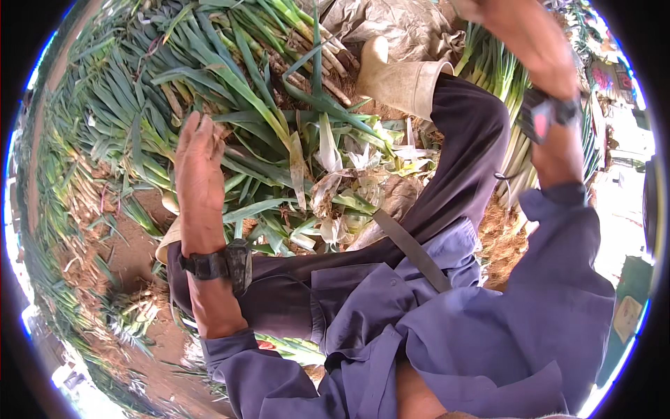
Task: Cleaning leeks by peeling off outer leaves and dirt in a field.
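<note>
My left hand (200,157) is stretched forward over a heap of long green onions (230,70), its fingertips among the leaves; nothing shows in its grasp. At the upper right edge is my right hand (499,17), blurred, its fingers partly cut off by the frame. Just below it lies a neat bunch of green onions (499,66) with pale stalks, beside my knee. Peeled leaves and dry skins (342,181) are piled between my legs. A flat grey strip (412,251) lies across my lap.
Further green onions (77,181) spread over the left side, on brown soil (136,241). A crumpled brown sheet (391,24) lies at the far side, close to my beige boot (405,80). Both wrists carry strapped devices, one of them a black unit (239,267).
</note>
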